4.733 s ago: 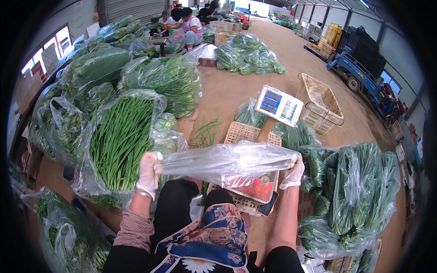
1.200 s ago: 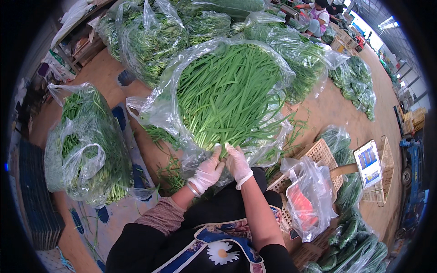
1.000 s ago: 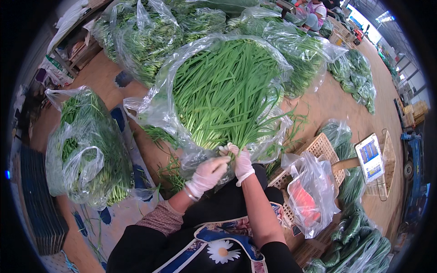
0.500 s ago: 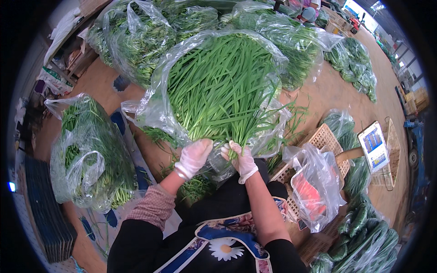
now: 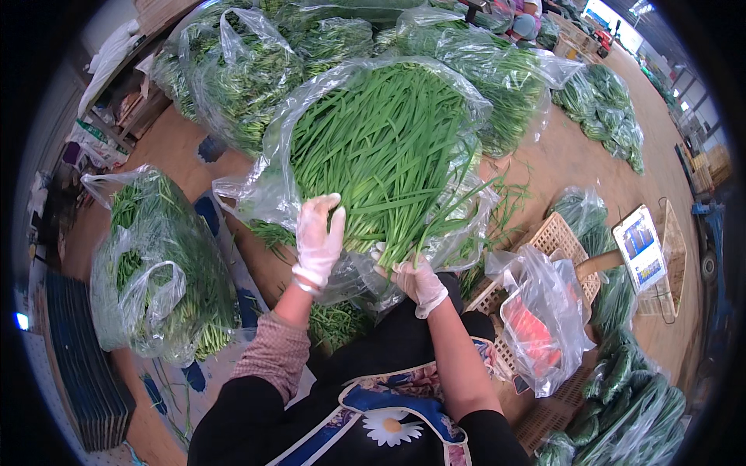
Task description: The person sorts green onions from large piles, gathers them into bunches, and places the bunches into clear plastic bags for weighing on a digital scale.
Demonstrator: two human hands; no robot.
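In front of me stands a large clear plastic bag, its mouth wide and full of long green garlic chives. Both my hands wear thin whitish gloves. My left hand is raised at the near left side of the bag, fingers up and thumb apart, with nothing seen in it. Closed around the pale stem ends of a bunch of chives at the bag's near edge is my right hand. That bunch's leaves lie over the rest. Some of the right fingers are hidden by the stems.
A filled bag of chives stands at left, beside stacked dark panels. More full bags line the far side. At right are a tan plastic crate, a clear bag with something red, a white panel and bagged greens.
My left hand has risen from the stems at the near edge, its fingers now apart. My right hand has shifted slightly down and right, still on the bunch.
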